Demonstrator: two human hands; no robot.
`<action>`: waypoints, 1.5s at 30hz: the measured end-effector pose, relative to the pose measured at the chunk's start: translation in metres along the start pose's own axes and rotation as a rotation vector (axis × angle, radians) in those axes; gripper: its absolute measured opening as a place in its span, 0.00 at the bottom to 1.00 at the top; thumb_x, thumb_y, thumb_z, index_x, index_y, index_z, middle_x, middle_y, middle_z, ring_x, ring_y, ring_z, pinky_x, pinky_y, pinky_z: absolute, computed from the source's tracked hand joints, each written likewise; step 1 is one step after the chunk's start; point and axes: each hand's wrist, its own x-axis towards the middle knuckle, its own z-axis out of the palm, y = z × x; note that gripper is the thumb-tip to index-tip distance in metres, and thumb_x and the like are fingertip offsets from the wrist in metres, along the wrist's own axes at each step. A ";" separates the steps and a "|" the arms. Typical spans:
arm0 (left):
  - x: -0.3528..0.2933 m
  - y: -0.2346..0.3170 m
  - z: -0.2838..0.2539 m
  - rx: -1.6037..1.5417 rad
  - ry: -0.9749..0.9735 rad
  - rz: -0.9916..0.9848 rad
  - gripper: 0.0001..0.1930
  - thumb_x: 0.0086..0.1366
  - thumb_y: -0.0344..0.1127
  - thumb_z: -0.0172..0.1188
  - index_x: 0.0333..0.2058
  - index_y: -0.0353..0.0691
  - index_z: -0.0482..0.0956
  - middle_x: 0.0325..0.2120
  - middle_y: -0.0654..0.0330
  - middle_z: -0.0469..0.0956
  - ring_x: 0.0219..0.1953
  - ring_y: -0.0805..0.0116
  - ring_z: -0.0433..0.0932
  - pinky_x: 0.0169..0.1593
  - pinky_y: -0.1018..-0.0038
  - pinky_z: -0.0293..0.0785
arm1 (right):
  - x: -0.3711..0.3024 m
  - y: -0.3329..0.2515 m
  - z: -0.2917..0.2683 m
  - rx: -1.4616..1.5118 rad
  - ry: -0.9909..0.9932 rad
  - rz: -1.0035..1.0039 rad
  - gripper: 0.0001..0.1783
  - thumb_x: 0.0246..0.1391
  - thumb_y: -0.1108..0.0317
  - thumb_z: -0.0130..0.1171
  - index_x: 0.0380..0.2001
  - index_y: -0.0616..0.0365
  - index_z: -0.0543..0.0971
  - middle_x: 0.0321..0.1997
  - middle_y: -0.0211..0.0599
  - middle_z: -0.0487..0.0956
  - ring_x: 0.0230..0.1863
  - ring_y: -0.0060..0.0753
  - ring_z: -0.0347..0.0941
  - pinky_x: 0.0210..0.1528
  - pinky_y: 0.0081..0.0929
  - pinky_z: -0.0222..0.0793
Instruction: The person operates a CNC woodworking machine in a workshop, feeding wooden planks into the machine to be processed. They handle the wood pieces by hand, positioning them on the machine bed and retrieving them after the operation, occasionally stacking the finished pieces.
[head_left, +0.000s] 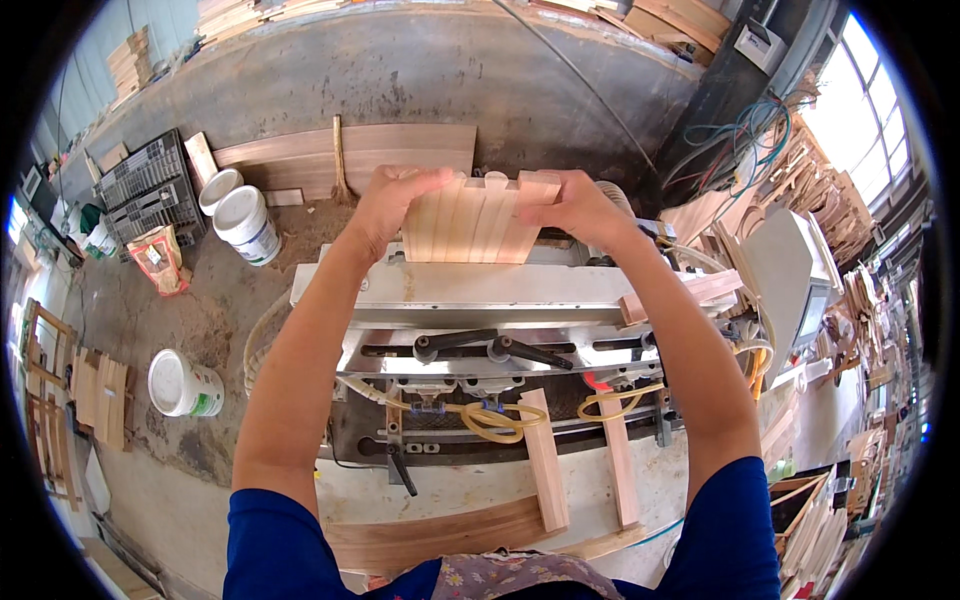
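Note:
Both my arms reach forward over a metal woodworking machine. My left hand is closed on the left side of a row of pale wood strips, its thumb along their top. My right hand grips the same row at its right end. The strips stand upright side by side behind the machine's metal bar, their upper ends uneven. Whether they are joined cannot be made out. Beneath my right forearm, a short reddish wood strip lies across the bar's right end.
Black clamp levers and looped yellow air hoses sit on the machine's near side. Two wood strips lean there above a long board. White buckets and a paper bag stand at left. A control box is at right.

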 end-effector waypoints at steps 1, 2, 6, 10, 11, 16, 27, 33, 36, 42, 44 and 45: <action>0.000 -0.001 -0.004 0.017 0.001 -0.004 0.20 0.51 0.48 0.63 0.30 0.33 0.80 0.27 0.60 0.78 0.29 0.73 0.75 0.34 0.76 0.69 | -0.008 -0.019 0.010 -0.045 0.017 0.036 0.19 0.40 0.64 0.69 0.36 0.63 0.79 0.32 0.31 0.79 0.33 0.19 0.71 0.39 0.20 0.67; -0.001 -0.002 -0.008 0.037 0.005 -0.007 0.20 0.52 0.48 0.63 0.31 0.33 0.80 0.27 0.60 0.79 0.29 0.73 0.75 0.35 0.77 0.69 | -0.010 -0.029 0.016 -0.089 0.032 0.068 0.20 0.39 0.64 0.70 0.36 0.63 0.79 0.32 0.31 0.80 0.34 0.19 0.72 0.40 0.20 0.67; 0.000 -0.010 -0.010 -0.076 -0.069 0.017 0.18 0.52 0.44 0.66 0.35 0.36 0.80 0.30 0.62 0.79 0.32 0.74 0.75 0.37 0.76 0.70 | 0.005 0.020 0.019 0.078 0.051 0.008 0.21 0.38 0.65 0.70 0.37 0.63 0.80 0.33 0.31 0.80 0.34 0.19 0.71 0.39 0.22 0.68; -0.008 -0.021 -0.007 0.062 -0.060 0.081 0.17 0.49 0.37 0.70 0.37 0.36 0.80 0.32 0.64 0.79 0.34 0.75 0.75 0.41 0.76 0.71 | 0.008 0.023 0.018 0.086 0.042 0.007 0.20 0.38 0.66 0.70 0.36 0.63 0.80 0.32 0.31 0.80 0.33 0.20 0.72 0.39 0.23 0.68; -0.008 -0.016 -0.007 0.075 -0.054 0.062 0.17 0.48 0.36 0.71 0.37 0.36 0.80 0.32 0.64 0.79 0.34 0.75 0.75 0.41 0.76 0.71 | 0.008 0.023 0.017 0.079 0.044 0.009 0.20 0.38 0.66 0.70 0.36 0.63 0.80 0.32 0.31 0.80 0.33 0.20 0.72 0.38 0.23 0.68; -0.004 -0.015 -0.012 0.125 -0.090 0.029 0.17 0.47 0.34 0.71 0.36 0.36 0.80 0.32 0.64 0.80 0.33 0.75 0.76 0.40 0.76 0.72 | 0.006 0.024 0.018 0.159 0.022 -0.023 0.19 0.39 0.65 0.70 0.36 0.62 0.80 0.32 0.31 0.80 0.33 0.21 0.72 0.39 0.23 0.68; -0.006 -0.025 -0.007 0.069 -0.081 0.116 0.17 0.49 0.34 0.70 0.37 0.35 0.80 0.31 0.64 0.80 0.33 0.76 0.76 0.39 0.77 0.72 | 0.007 0.035 0.023 0.107 0.069 -0.048 0.20 0.39 0.65 0.70 0.37 0.62 0.80 0.33 0.32 0.81 0.35 0.21 0.72 0.42 0.23 0.67; -0.034 -0.016 -0.025 -0.035 0.025 0.190 0.21 0.54 0.31 0.65 0.47 0.34 0.74 0.41 0.58 0.77 0.45 0.73 0.74 0.48 0.77 0.69 | 0.004 0.017 0.027 0.194 0.049 -0.047 0.17 0.40 0.69 0.68 0.37 0.61 0.80 0.33 0.29 0.80 0.35 0.18 0.72 0.42 0.22 0.68; -0.086 -0.019 -0.057 0.003 0.295 0.231 0.18 0.60 0.30 0.58 0.49 0.34 0.72 0.44 0.58 0.76 0.48 0.71 0.72 0.51 0.77 0.67 | 0.001 0.021 0.024 0.161 0.068 -0.026 0.16 0.40 0.70 0.68 0.36 0.62 0.80 0.32 0.28 0.80 0.34 0.18 0.72 0.41 0.22 0.68; -0.264 -0.097 -0.147 0.413 1.073 -0.055 0.15 0.63 0.38 0.55 0.45 0.35 0.75 0.37 0.62 0.77 0.35 0.77 0.71 0.37 0.78 0.69 | 0.005 0.030 0.023 0.063 0.083 -0.040 0.16 0.39 0.67 0.69 0.33 0.62 0.78 0.30 0.30 0.79 0.33 0.21 0.71 0.39 0.23 0.68; -0.324 -0.144 -0.154 0.415 1.161 -0.293 0.14 0.64 0.42 0.54 0.41 0.37 0.75 0.32 0.64 0.75 0.32 0.78 0.71 0.32 0.79 0.69 | 0.005 0.031 0.026 0.103 0.111 -0.052 0.18 0.39 0.67 0.69 0.35 0.62 0.77 0.31 0.30 0.79 0.34 0.21 0.71 0.39 0.23 0.67; -0.347 -0.160 -0.148 0.369 1.133 -0.411 0.14 0.65 0.44 0.52 0.39 0.38 0.75 0.29 0.65 0.74 0.31 0.78 0.72 0.31 0.79 0.69 | 0.005 0.030 0.026 0.120 0.128 -0.060 0.19 0.40 0.67 0.69 0.36 0.62 0.77 0.32 0.30 0.78 0.34 0.21 0.71 0.39 0.23 0.67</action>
